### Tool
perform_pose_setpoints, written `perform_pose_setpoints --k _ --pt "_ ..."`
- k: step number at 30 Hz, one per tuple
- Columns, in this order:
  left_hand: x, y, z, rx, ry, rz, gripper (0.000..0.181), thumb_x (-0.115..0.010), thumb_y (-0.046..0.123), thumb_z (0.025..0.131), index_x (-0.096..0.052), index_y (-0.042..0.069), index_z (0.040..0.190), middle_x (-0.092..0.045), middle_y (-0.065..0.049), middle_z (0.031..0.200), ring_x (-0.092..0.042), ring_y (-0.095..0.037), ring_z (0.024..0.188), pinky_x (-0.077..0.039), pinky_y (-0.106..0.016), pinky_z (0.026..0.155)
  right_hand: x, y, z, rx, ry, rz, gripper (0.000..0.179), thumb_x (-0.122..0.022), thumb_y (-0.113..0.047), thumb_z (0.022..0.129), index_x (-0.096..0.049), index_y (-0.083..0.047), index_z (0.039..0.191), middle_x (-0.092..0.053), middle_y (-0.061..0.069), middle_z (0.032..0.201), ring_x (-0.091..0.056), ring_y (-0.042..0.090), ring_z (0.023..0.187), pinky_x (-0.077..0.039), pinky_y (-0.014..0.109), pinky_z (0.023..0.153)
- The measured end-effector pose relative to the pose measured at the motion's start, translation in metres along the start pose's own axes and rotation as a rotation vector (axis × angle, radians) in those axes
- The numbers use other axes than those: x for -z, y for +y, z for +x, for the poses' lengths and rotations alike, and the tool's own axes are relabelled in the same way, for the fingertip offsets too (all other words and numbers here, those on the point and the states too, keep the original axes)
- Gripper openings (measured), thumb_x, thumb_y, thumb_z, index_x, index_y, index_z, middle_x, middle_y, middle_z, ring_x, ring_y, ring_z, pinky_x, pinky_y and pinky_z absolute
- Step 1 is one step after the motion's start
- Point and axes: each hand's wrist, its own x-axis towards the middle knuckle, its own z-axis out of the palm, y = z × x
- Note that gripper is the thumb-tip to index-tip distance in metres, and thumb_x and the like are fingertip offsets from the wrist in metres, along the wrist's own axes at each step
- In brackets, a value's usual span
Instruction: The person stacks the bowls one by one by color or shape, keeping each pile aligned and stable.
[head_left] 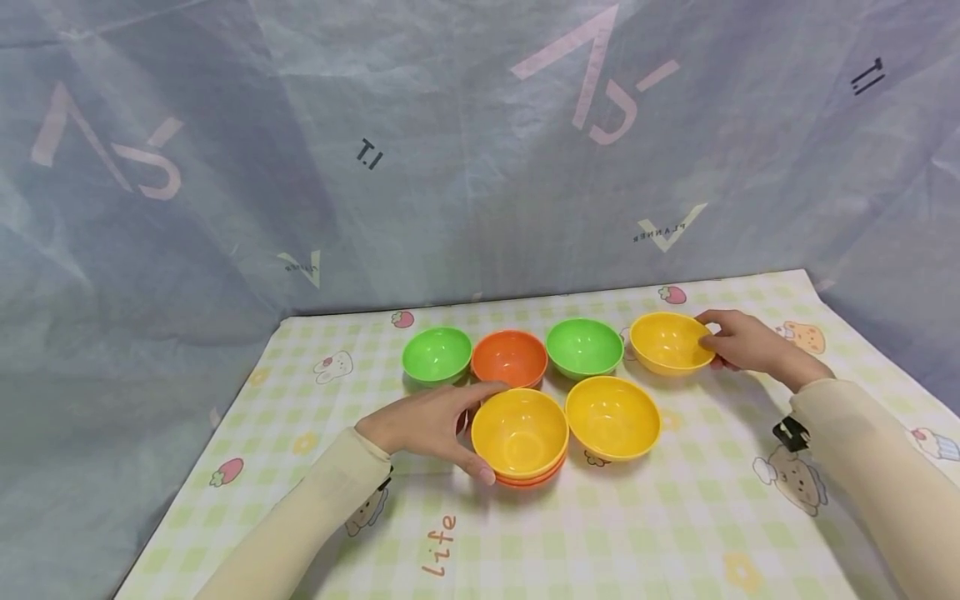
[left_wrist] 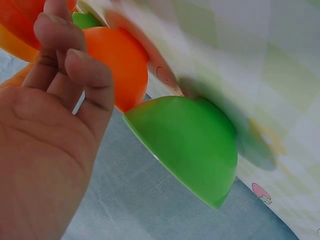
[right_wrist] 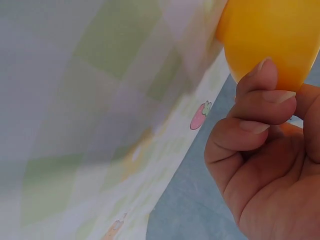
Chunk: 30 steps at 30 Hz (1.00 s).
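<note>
Around the left side of a small stack of bowls, my left hand (head_left: 438, 419) spreads thumb and fingers, gripping it. A yellow bowl (head_left: 520, 433) tops this stack, with orange rims (head_left: 534, 481) showing below. Farther right, my right hand (head_left: 746, 340) pinches the right rim of another yellow bowl (head_left: 670, 342). The right wrist view shows the fingers (right_wrist: 267, 107) curled at that bowl's edge. A third yellow bowl (head_left: 613, 419) stands right beside the stack. Behind the left hand are a green bowl (head_left: 437, 356) and an orange bowl (head_left: 510, 358).
A second green bowl (head_left: 585, 347) sits in the back row, between the orange bowl and the yellow one at my right hand. Under everything lies a checked tablecloth (head_left: 637, 533) with cartoon prints. A grey-blue fabric sheet (head_left: 450, 208) hangs behind the table.
</note>
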Motion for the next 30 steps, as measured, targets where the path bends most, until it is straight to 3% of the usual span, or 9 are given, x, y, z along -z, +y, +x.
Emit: perform_pose_setpoints --k 6,14,30 --pt "0.0 0.0 0.001 -0.002 -0.008 -0.006 0.105 -0.095 0.06 0.073 -0.041 0.038 0.16 -0.062 0.022 0.133 -0.061 -0.01 0.105 -0.054 -0.033 0.093 0.004 -0.003 -0.009 0.019 0.02 -0.014 0.046 -0.052 -0.007 0.11 -0.041 0.021 0.144 -0.062 0.005 0.072 -0.054 0.021 0.061 -0.048 0.03 0.056" --pt "-0.002 -0.002 0.0 0.0 -0.013 -0.043 0.107 -0.096 0.057 0.075 -0.038 0.039 0.162 -0.058 0.022 0.144 -0.06 -0.005 0.119 -0.05 -0.035 0.106 0.019 -0.019 -0.025 0.025 0.075 -0.038 0.05 -0.049 -0.009 0.112 -0.035 0.022 0.148 -0.063 0.007 0.072 -0.051 0.021 0.057 -0.045 0.031 0.055" --pt "-0.001 -0.002 0.0 -0.011 -0.024 -0.1 0.105 -0.097 0.048 0.077 -0.038 0.033 0.163 -0.058 0.021 0.146 -0.06 -0.003 0.125 -0.048 -0.032 0.11 0.023 -0.084 -0.053 0.121 0.177 -0.084 0.048 -0.051 -0.014 0.113 -0.041 0.008 0.154 -0.07 0.011 0.088 -0.059 0.025 0.07 -0.05 0.032 0.055"
